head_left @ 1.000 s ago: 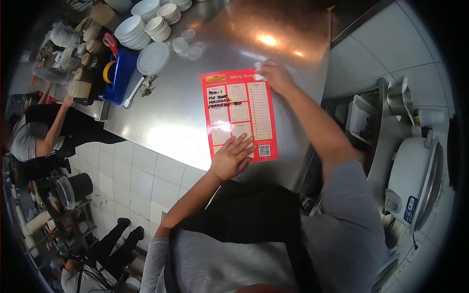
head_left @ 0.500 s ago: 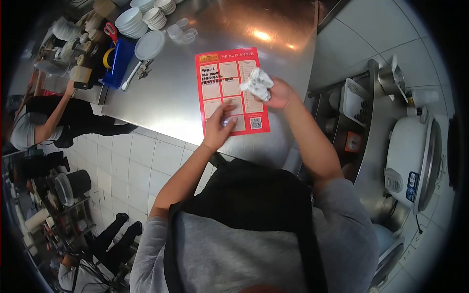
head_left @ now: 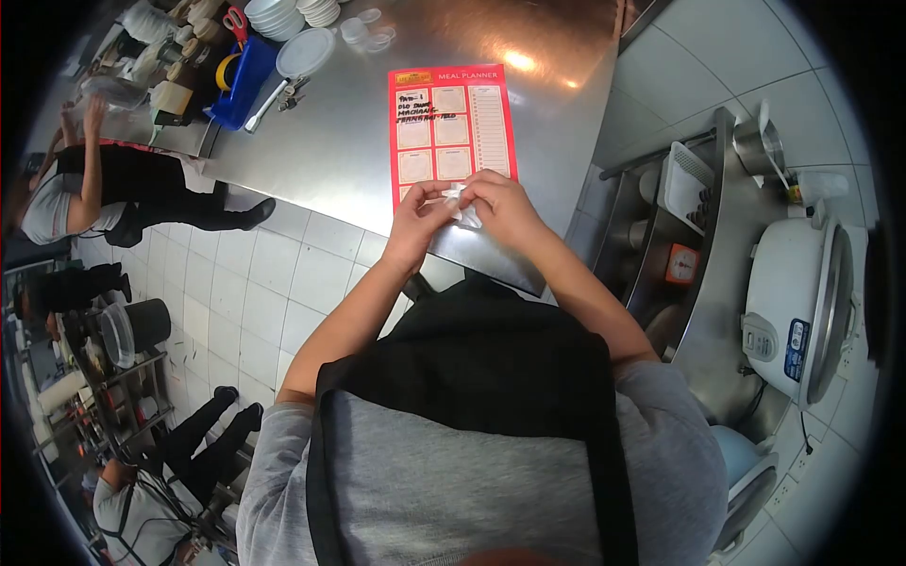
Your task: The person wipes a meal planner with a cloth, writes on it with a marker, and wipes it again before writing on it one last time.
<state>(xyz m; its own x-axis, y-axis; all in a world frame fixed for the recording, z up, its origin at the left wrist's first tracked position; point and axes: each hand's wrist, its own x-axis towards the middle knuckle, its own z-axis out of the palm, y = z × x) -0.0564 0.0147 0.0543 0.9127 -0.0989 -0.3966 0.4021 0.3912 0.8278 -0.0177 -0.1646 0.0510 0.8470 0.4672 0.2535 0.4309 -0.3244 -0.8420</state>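
meal planner (head_left: 453, 137): on tabletop (head_left: 552, 141), toward near edge | tissue (head_left: 463, 215): between fingers (head_left: 486, 191), at planner's near end | tape dispenser (head_left: 249, 87): left edge | lid (head_left: 307, 52): right of dispenser | rice cooker (head_left: 785, 292): beyond right edge

white tissue (head_left: 468, 217), crumpled, held in my left hand (head_left: 412, 229) and right hand (head_left: 506, 211); red meal planner (head_left: 453, 134), on steel table (head_left: 559, 151); blue tape dispenser (head_left: 248, 87), far left.

Paved with white floor tiles (head_left: 250, 316), walled in pale tiles (head_left: 807, 118), furnished with a stainless-steel worktable (head_left: 557, 132) catching warm glare (head_left: 517, 59).
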